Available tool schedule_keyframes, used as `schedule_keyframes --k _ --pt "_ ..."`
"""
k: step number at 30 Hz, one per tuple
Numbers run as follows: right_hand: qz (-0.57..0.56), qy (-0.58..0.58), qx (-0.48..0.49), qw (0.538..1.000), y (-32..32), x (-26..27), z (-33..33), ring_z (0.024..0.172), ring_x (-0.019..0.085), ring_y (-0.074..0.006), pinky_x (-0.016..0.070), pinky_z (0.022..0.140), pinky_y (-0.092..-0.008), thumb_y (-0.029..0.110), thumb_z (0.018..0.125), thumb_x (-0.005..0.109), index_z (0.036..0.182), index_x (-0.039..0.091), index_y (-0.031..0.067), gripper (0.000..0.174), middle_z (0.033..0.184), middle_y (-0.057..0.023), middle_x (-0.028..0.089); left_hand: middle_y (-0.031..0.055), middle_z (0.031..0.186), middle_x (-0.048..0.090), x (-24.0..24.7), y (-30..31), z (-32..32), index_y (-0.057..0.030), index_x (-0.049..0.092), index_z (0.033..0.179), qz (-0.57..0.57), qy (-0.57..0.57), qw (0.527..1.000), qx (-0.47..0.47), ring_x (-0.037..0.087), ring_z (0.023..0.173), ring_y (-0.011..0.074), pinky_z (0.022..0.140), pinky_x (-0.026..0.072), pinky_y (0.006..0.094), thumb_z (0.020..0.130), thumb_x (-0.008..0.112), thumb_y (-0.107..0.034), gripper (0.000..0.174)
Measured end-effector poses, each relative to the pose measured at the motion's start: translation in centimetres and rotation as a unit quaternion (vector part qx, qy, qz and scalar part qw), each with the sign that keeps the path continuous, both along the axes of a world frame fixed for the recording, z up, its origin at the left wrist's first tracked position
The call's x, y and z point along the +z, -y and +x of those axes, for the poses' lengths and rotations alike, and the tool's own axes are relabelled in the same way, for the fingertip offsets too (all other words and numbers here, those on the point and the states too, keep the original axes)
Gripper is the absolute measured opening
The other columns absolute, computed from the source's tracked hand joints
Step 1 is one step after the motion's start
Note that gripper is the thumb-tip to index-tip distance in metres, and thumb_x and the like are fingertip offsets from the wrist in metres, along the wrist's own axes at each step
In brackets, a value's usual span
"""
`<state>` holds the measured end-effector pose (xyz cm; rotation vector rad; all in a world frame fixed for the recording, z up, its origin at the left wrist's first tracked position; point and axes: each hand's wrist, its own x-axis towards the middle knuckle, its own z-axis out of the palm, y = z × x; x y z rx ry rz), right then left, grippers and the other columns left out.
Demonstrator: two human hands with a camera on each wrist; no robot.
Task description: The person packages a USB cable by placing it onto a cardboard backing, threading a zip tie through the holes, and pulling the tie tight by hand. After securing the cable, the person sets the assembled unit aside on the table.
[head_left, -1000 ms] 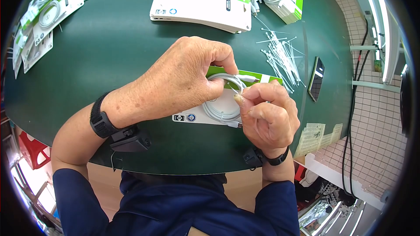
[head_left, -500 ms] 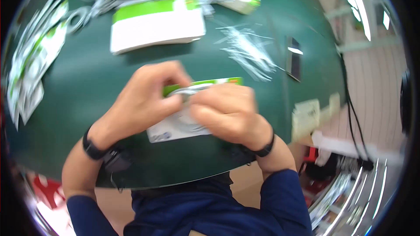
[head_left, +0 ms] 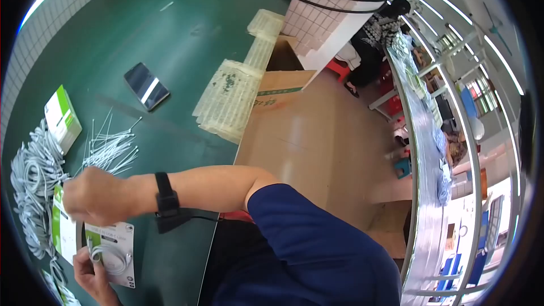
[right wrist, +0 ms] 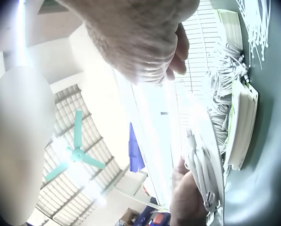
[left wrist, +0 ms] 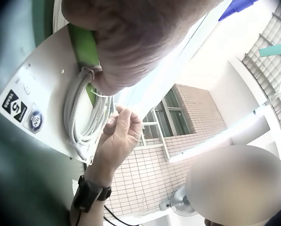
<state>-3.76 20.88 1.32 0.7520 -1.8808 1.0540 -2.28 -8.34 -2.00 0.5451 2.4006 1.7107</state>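
A white and green packaging card (head_left: 127, 237) carries a coiled white charging cable (head_left: 115, 260). My left hand (head_left: 92, 276) grips the card and coil at the green end, its thumb over the cable. Up close in the left wrist view, that hand (left wrist: 131, 42) presses at the coil (left wrist: 73, 113), where a thin white cable tie (left wrist: 102, 95) sticks out. My right hand (head_left: 102, 198) is raised above the card with fingers curled; its fingertips pinch by the tie's tail in the left wrist view. The tail's end is hidden among those fingers.
Loose cable ties (head_left: 116, 148) lie on the green table beyond my right hand, with a phone (head_left: 147, 86) farther off. A heap of cables (head_left: 35, 178), a stack of cards (head_left: 58, 215) and another stack (head_left: 63, 118) stand at left. Yellowed tape (head_left: 228, 99) covers the table edge near a cardboard box (head_left: 283, 86).
The head view has swung to the right, bringing the aisle and a person into sight. My right hand has come away from the coil and risen, while the left still holds card and cable.
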Motion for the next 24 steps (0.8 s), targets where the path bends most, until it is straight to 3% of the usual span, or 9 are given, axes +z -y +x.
schedule_keyframes --k 1,5,6,7,8,9,10,13,24 --pt "0.001 -0.003 -0.008 1.0 -0.2 -0.6 -1.0 0.062 0.068 -0.0286 0.0526 0.052 -0.0427 0.013 0.081 0.073 0.076 0.067 0.0078 0.009 0.075 -0.0091 0.066 0.0061 0.108 0.067 0.1 0.3 -0.1 0.0022 0.063 0.11 0.009 -0.031 0.999 0.003 0.061 0.099 0.0108 0.088 0.0493 0.0273 0.102 0.065 -0.001 0.009" --pt "-0.157 0.22 0.074 0.96 -0.9 -3.0 -2.5 0.066 0.072 -0.0251 0.0547 0.055 -0.0375 0.01 0.082 0.077 0.078 0.074 0.0043 0.007 0.076 -0.0109 0.073 0.0083 0.114 0.066 0.8 1.5 -0.5 0.002 0.062 0.112 0.01 -0.069 0.998 -0.007 0.06 0.102 0.013 0.092 0.0494 0.0285 0.1 0.065 0.003 0.012" --pt "-0.175 0.377 0.188 0.89 -0.4 -3.3 -1.9 0.068 0.072 -0.0215 0.0551 0.057 -0.035 0.012 0.083 0.079 0.08 0.076 0.0021 0.01 0.077 -0.0105 0.075 0.0083 0.114 0.066 1.2 1.5 -0.3 0.002 0.062 0.112 0.011 -0.07 0.997 -0.01 0.06 0.102 0.013 0.092 0.0494 0.0285 0.1 0.065 0.003 0.012" --pt "-0.186 0.518 0.296 0.781 0.0 -3.5 -1.3 0.069 0.072 -0.018 0.0555 0.06 -0.0325 0.013 0.084 0.081 0.082 0.078 -0.0002 0.013 0.078 -0.0101 0.077 0.0107 0.114 0.069 2.4 0.8 0.7 0.0 0.066 0.113 -0.021 -0.096 0.995 0.003 0.065 0.102 0.0209 0.089 0.0532 0.0321 0.099 0.071 -0.003 0.015" --pt "-0.187 0.516 0.295 0.782 0.7 -3.6 -0.5 0.069 0.072 -0.018 0.0555 0.06 -0.0325 0.013 0.084 0.081 0.082 0.078 -0.0002 0.013 0.078 -0.0101 0.077 0.013 0.113 0.072 3.6 0.1 1.8 -0.002 0.07 0.114 -0.054 -0.122 0.991 0.017 0.069 0.101 0.0287 0.086 0.0569 0.0357 0.097 0.077 -0.009 0.019" --pt "-0.211 0.539 0.356 0.733 1.5 -3.6 0.3 0.068 0.071 -0.0161 0.0548 0.059 -0.0316 0.015 0.085 0.083 0.085 0.079 -0.0015 0.017 0.078 -0.0088 0.077 0.0154 0.113 0.075 4.4 -0.6 2.6 -0.004 0.074 0.115 -0.086 -0.149 0.985 0.032 0.073 0.101 0.0366 0.083 0.0606 0.0393 0.095 0.082 -0.015 0.024" --pt "-0.231 0.56 0.415 0.679 1.8 -3.5 0.7 0.067 0.069 -0.0142 0.0541 0.059 -0.0307 0.017 0.085 0.085 0.087 0.079 -0.0027 0.02 0.078 -0.0076 0.076 0.0154 0.113 0.075 4.6 -1.0 2.9 -0.004 0.074 0.115 -0.084 -0.15 0.984 0.034 0.073 0.101 0.0366 0.083 0.0606 0.0393 0.095 0.082 -0.015 0.024" --pt "-0.223 0.569 0.451 0.651 1.8 -3.5 0.9 0.066 0.067 -0.0125 0.0538 0.059 -0.0298 0.017 0.083 0.086 0.087 0.079 -0.0021 0.02 0.077 -0.0067 0.076 0.0158 0.11 0.076 5.0 -2.2 3.7 -0.002 0.074 0.11 -0.13 -0.338 0.93 -0.065 0.074 0.097 0.0358 0.079 0.061 0.0419 0.091 0.075 0.003 0.019" --pt "-0.145 0.592 0.415 0.675 1.2 -0.9 2.5 0.065 0.065 -0.0108 0.0499 0.056 -0.0283 0.015 0.082 0.085 0.09 0.078 -0.0008 0.019 0.076 -0.0037 0.073 0.0148 0.101 0.075 7.7 -5.7 5.7 -0.0069 0.073 0.103 -0.209 -0.533 0.811 -0.118 0.074 0.089 0.0345 0.078 0.0594 0.0431 0.09 0.075 0.005 0.018"
